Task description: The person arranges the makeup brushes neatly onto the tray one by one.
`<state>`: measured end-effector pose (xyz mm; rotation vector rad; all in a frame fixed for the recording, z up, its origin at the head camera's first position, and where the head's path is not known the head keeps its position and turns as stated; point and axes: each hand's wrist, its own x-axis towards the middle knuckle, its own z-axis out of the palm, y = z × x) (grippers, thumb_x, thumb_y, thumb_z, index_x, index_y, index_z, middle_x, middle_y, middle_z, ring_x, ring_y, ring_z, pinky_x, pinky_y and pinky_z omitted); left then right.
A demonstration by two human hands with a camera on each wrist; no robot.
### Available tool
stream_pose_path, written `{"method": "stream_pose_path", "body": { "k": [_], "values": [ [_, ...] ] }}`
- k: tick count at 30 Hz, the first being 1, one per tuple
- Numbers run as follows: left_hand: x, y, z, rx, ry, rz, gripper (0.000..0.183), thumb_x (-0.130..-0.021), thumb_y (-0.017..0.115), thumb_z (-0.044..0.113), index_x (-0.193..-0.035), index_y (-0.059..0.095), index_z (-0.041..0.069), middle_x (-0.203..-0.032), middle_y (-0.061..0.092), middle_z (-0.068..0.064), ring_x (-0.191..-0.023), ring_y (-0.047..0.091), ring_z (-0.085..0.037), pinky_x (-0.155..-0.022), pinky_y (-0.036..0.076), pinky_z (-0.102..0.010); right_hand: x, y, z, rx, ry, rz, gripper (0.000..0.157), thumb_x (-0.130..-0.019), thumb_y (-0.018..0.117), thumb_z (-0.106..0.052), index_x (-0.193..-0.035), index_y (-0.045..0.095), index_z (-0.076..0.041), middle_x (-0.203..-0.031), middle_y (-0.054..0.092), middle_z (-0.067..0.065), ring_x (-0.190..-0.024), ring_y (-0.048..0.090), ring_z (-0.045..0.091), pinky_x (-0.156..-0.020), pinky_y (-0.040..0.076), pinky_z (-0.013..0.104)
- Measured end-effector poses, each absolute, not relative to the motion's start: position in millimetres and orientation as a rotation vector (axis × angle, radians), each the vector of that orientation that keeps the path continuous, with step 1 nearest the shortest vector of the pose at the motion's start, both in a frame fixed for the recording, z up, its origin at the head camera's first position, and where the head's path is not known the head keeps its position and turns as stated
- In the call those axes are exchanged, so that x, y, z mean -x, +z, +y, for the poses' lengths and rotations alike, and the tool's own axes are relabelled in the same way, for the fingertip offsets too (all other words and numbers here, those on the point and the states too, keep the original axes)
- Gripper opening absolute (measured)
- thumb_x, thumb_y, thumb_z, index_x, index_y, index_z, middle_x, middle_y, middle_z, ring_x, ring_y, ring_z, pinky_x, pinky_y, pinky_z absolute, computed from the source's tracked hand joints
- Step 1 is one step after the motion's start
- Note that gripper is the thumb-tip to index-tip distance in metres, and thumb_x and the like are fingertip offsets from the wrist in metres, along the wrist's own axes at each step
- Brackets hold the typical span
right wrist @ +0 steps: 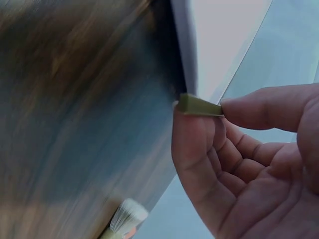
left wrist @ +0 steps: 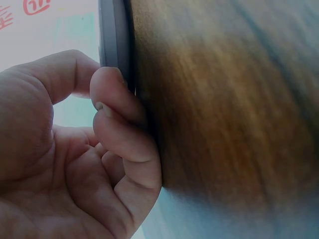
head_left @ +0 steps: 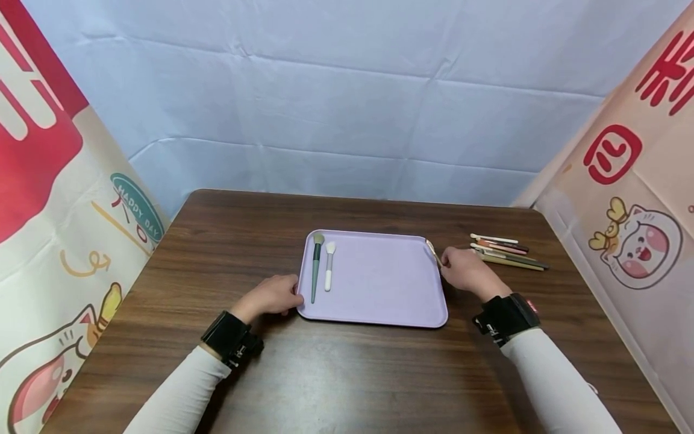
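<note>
My left hand (head_left: 273,295) grips the lower left edge of a lilac tray (head_left: 387,280), its thumb at the rim and fingers curled beneath in the left wrist view. On the tray's left side lie a green-handled makeup brush (head_left: 315,271) and a shorter white-tipped makeup brush (head_left: 328,268), side by side. My right hand (head_left: 468,269) pinches a slim makeup brush (head_left: 431,248) between thumb and index finger at the tray's upper right corner. Its olive handle end (right wrist: 199,106) shows in the right wrist view, while the fingers hide part of it.
Several more makeup brushes (head_left: 512,261) lie bunched on the brown wooden table (head_left: 358,380), just right of my right hand. A pale cloth (head_left: 336,108) hangs behind the table, and printed cloths (head_left: 596,199) hang at both sides.
</note>
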<state>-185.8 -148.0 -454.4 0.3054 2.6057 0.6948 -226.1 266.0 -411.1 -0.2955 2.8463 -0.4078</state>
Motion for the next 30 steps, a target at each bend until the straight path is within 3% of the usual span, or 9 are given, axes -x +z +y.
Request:
{"method": "stream_pose_path", "body": {
  "k": [7,14,22,30],
  "values": [
    [185.4,-451.6,-149.1,-0.318,0.706,2.592,0.009,-0.089,0.063,0.017,-0.087,0.057,0.01,-0.062,0.062,-0.002,-0.055,0.06,-0.014,-0.058,0.044,-0.029,229.2,-413.9,253.9,0.285,-0.439,2.795,0.019,-0.099,0.051,-0.013,-0.107,0.057,0.004,-0.09,0.062,0.015,-0.075,0.057,0.023,-0.072,0.046,0.039],
    [185.7,-452.8,-149.3,-0.325,0.707,2.592,0.009,-0.088,0.063,0.017,-0.087,0.057,0.011,-0.062,0.062,-0.002,-0.055,0.06,-0.014,-0.059,0.044,-0.028,230.3,-417.8,238.1,0.281,-0.464,2.814,0.019,-0.097,0.052,-0.012,-0.104,0.061,0.004,-0.089,0.065,0.014,-0.07,0.06,0.02,-0.062,0.048,0.034],
    [185.5,-453.2,-149.5,-0.332,0.708,2.597,0.009,-0.089,0.063,0.017,-0.087,0.057,0.011,-0.063,0.062,-0.002,-0.055,0.061,-0.014,-0.06,0.044,-0.029,230.8,-417.4,216.8,0.302,-0.473,2.807,0.02,-0.098,0.052,-0.012,-0.106,0.063,0.003,-0.097,0.067,0.018,-0.072,0.062,0.021,-0.062,0.05,0.034],
    [186.3,-454.8,-150.1,-0.327,0.711,2.591,0.009,-0.089,0.062,0.017,-0.087,0.057,0.011,-0.064,0.062,-0.002,-0.056,0.061,-0.014,-0.061,0.045,-0.029,231.8,-416.8,194.8,0.27,-0.467,2.784,0.017,-0.096,0.054,-0.01,-0.102,0.064,0.002,-0.091,0.065,0.012,-0.069,0.058,0.019,-0.06,0.046,0.031]
  ]
}}
